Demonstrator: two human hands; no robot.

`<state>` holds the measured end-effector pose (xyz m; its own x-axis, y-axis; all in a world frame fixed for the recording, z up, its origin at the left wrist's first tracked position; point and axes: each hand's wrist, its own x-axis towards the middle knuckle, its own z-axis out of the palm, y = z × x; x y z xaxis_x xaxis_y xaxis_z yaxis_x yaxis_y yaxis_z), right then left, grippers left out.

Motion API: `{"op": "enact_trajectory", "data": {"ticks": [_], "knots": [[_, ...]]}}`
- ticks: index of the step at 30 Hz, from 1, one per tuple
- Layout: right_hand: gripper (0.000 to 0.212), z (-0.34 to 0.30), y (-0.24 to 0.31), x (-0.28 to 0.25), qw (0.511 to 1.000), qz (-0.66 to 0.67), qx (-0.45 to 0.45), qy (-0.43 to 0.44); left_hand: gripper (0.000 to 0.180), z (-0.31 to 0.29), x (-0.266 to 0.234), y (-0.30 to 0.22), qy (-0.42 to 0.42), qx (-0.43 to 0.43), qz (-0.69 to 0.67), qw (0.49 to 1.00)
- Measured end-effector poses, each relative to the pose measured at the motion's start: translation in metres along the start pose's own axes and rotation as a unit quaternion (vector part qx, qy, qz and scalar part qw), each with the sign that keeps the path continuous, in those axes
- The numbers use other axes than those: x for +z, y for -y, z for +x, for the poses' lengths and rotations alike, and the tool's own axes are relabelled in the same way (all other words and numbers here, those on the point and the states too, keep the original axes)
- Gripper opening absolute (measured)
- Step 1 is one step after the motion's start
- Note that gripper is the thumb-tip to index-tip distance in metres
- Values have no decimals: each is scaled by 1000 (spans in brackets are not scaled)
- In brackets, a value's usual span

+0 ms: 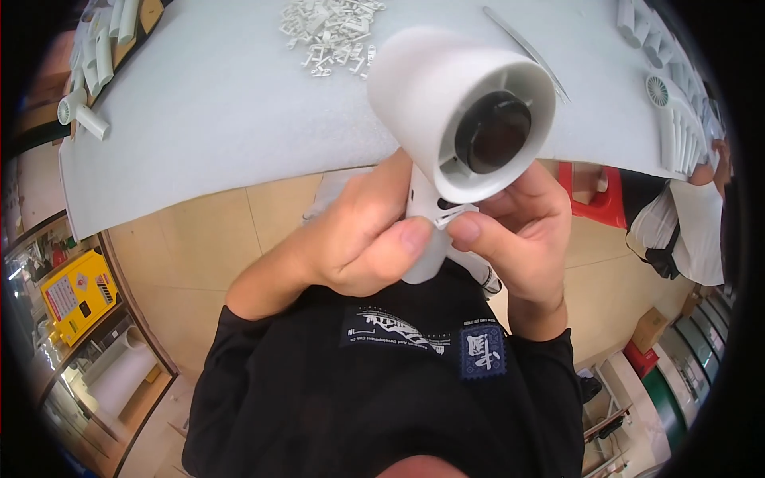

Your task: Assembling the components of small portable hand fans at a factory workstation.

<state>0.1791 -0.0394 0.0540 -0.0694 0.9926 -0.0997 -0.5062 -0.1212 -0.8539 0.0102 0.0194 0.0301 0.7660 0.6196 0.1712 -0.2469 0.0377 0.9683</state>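
Here we hold the white fan housing (446, 103) up close to the camera, above our lap and on the near side of the grey work mat (207, 103), its open mouth showing the dark motor hub (492, 131). Our left hand (358, 235) is curled around the handle, thumb pressed by a small white clip (454, 213) at the neck; our right hand (522, 223) closes on the same spot, thumb and forefinger pinching it. The risk, as we judge it: the clip is tiny and held by fingertips only, so a skewed push could pop it free to the floor, well away from the spare small parts (331, 32) on the far mat.
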Motion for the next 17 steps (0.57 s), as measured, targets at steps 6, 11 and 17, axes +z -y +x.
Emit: {"op": "enact_trajectory", "data": {"ticks": [6,11,17], "knots": [[42,0,1,-7,1000,16,13,10,47,-2,1,-4,-16,28,40,999],[41,0,2,0,1000,15,17,1,46,-4,4,-2,-47,51,20,997],[43,-3,-7,-4,991,-114,-69,6,48,-7,13,4,-101,71,64,990]]}}
